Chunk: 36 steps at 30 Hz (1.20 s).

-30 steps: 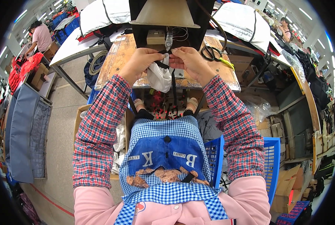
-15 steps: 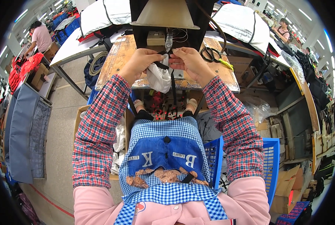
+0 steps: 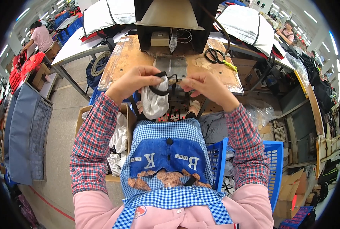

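A white cloth pouch (image 3: 155, 102) with black trim hangs from my left hand (image 3: 141, 80), whose thumb and fingers are closed on its upper edge. A black band curves over the cloth, and a thin black strap (image 3: 174, 84) hangs beside it. My right hand (image 3: 204, 86) has its thumb and index finger pinched at the strap's upper end; the exact grip is small in view. Both hands are in front of a bench-mounted machine (image 3: 173, 42), over the near edge of the worn wooden bench (image 3: 128, 57).
Black-handled scissors (image 3: 215, 56) lie on the bench's right side. A cardboard box (image 3: 82, 118) of white pieces stands at my left, a blue plastic basket (image 3: 275, 160) at my right. White tables (image 3: 72, 49) flank the bench. Another person (image 3: 41, 38) works at far left.
Both hands have drawn back from the machine toward me, bringing the white pouch along. They are slightly farther apart, and the black band on the pouch now shows more.
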### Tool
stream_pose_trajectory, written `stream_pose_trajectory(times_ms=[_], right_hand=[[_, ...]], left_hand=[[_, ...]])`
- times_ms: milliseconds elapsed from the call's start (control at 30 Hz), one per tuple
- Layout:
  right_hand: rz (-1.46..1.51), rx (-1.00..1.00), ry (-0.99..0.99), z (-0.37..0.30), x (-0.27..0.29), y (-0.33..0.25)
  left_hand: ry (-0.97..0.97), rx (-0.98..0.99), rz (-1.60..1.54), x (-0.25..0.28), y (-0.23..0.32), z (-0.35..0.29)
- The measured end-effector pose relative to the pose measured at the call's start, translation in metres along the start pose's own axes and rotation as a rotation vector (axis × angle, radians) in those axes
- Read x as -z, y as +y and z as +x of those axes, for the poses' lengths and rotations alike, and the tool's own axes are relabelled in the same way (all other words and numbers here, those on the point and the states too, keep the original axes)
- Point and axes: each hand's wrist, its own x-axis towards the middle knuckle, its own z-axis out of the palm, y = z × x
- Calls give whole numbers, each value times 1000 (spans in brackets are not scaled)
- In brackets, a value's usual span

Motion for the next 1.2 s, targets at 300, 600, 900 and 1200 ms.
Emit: stream_pose_trajectory(times_ms=[300, 600, 900, 1200], right_hand=[[-73, 418, 321, -36, -45, 1], [-179, 553, 374, -38, -59, 0], [73, 322, 277, -32, -58, 11], [243, 211, 275, 13, -57, 35]], left_hand=[[-166, -74, -113, -28, -1, -30], [-155, -61, -113, -43, 8, -35], [-146, 55, 49, -43, 8, -32], [-62, 119, 30, -19, 9, -2]])
